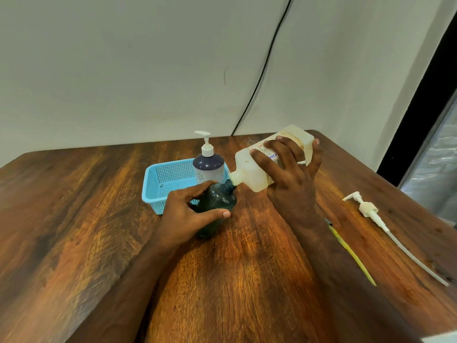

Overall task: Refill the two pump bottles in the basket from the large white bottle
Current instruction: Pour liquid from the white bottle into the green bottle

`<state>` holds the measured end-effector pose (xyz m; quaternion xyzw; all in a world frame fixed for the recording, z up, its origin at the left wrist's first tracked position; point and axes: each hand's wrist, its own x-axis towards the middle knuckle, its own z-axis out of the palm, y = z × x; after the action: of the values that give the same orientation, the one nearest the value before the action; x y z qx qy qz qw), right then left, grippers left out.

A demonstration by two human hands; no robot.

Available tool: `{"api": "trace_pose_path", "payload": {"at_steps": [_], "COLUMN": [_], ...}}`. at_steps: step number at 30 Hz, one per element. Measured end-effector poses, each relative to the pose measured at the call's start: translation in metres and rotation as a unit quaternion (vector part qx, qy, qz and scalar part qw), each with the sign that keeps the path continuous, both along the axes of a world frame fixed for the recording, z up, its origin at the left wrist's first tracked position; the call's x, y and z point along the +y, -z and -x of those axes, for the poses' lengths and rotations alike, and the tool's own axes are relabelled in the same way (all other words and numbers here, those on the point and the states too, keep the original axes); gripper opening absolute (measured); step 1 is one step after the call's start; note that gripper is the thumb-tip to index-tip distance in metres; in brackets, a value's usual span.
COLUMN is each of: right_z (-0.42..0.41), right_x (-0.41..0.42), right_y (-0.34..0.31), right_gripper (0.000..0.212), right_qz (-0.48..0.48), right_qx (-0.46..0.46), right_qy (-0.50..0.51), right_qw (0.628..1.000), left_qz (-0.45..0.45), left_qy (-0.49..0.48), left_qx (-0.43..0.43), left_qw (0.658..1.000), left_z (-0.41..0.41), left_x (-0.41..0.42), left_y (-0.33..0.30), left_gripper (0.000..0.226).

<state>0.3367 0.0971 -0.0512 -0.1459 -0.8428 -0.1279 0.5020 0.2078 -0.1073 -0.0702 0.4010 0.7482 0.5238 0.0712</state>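
Frame centre: right hand (291,174) gripping tilted large white bottle (257,169), spout at dark pump bottle (217,206) clasped by left hand (188,219).

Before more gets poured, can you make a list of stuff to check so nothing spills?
1. Dark bottle is held steady: ok, the left hand grips it on the table.
2. Its pump is off: ok, the loose pump lies on the table at the right.
3. Spout of the large white bottle meets the dark bottle's open neck: ok, they line up.
4. White bottle is held firmly: ok, the right hand wraps it, tilted down.
5. How full the dark bottle is: cannot tell.
6. Second pump bottle is refilled: cannot tell; it stands capped in the basket.
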Motion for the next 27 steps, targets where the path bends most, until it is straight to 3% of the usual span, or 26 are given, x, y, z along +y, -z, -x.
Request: {"api": "trace_pose_path", "payload": {"at_steps": [19, 27], "right_z": [-0.0013, -0.0004], "right_x": [-0.0018, -0.0020], "right_y": [-0.0028, -0.0012], "right_gripper": [0.055, 0.071], "right_qz": [0.004, 0.004], "right_qx": [-0.004, -0.004], "right_qy": [-0.013, -0.015], "right_qw": [1.000, 1.000], "left_qz": [0.005, 0.002], "left_qy": [-0.001, 0.001], "left_qx": [-0.020, -0.029], "left_qw": [1.000, 1.000], "left_z": [-0.0008, 0.0001], "left_x": [0.0007, 0.0008], "left_y": [-0.0008, 0.0006], "left_gripper": [0.079, 0.077]}}
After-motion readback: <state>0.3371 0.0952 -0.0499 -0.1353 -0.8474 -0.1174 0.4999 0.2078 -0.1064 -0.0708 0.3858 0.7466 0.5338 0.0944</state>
